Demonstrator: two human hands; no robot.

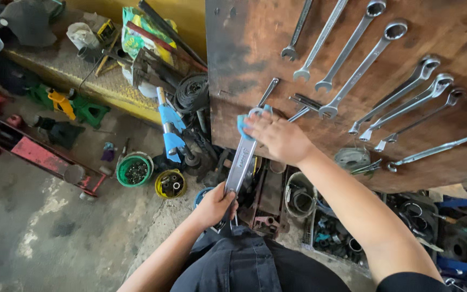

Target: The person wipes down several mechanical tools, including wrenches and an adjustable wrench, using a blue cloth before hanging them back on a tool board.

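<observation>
Both ends of the big combination wrench [242, 157] are mine: left hand [213, 205] clenched on its near end, right hand [279, 138] pressing a blue rag [242, 123] around the ring end against the wooden tool board [244, 48].

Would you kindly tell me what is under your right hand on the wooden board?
The right hand covers the ring end of the large wrench and a blue cloth, pressed against the wooden board. Whether a hook sits beneath is hidden.

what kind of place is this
Most likely a mechanic's workshop: rows of wrenches hang on a wooden board, small tubs of metal parts sit on the stained concrete floor, and jack stands stand nearby.
</observation>
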